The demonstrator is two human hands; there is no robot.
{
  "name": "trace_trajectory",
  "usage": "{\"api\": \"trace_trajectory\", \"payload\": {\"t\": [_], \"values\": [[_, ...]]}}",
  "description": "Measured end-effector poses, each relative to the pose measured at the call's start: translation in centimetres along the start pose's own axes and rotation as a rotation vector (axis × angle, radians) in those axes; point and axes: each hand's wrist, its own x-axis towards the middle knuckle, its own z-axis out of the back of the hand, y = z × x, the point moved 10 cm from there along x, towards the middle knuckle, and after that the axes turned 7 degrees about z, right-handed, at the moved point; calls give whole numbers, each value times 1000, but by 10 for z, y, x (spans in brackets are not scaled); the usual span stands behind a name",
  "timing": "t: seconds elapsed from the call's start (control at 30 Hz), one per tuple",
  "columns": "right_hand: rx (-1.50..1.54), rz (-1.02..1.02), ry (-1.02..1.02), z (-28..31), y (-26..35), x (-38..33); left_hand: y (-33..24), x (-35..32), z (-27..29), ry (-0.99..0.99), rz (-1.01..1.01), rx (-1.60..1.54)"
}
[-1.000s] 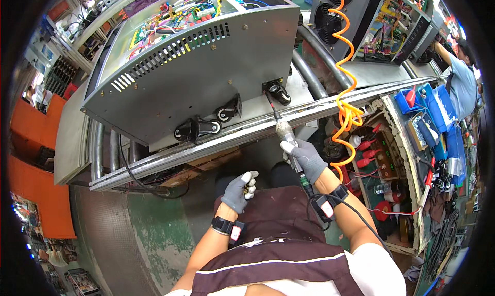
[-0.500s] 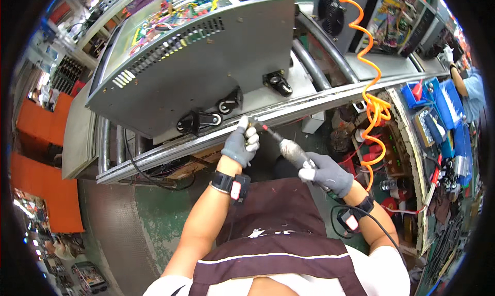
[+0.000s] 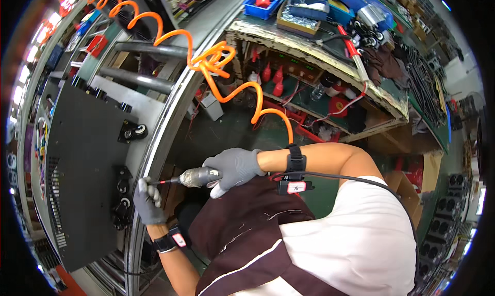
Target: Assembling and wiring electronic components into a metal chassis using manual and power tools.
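In my right hand (image 3: 234, 168), wearing a grey glove, is a power screwdriver (image 3: 196, 177) with a worn metal body. Its thin bit points left toward my left hand (image 3: 148, 202). The gloved fingers of that hand are curled at the bit's tip; whatever they pinch is too small to make out. Just beyond the left hand stands a large dark grey metal cabinet (image 3: 85, 156), tipped so that its caster side faces me. Black swivel casters (image 3: 133, 131) are fixed along that side, and several slots run near its far edge.
The cabinet rests on a roller conveyor with a metal rail (image 3: 154, 149). An orange coiled hose (image 3: 227, 94) hangs down near my right forearm. A worn workbench (image 3: 319, 48) carries blue bins (image 3: 265, 4), a box of small hardware (image 3: 299, 20) and a red-handled tool (image 3: 350, 45). Red bottles (image 3: 278, 79) stand underneath.
My view has swung to the right, so the cabinet now appears at the left and the workbench fills the upper right. The screwdriver stays in my right hand, its tip still at my left fingers.
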Motion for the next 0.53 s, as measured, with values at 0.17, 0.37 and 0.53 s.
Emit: {"api": "trace_trajectory", "payload": {"t": [0.17, 0.37, 0.53], "values": [[245, 94, -5, -17, -7, 5, 14, 6, 0, 144, 87, -270], [41, 0, -80, -11, -17, 1, 43, 18, -1, 210, 209, -372], [571, 16, 156, -58, -23, 18, 33, -1, 12, 221, 91, -488]]}}
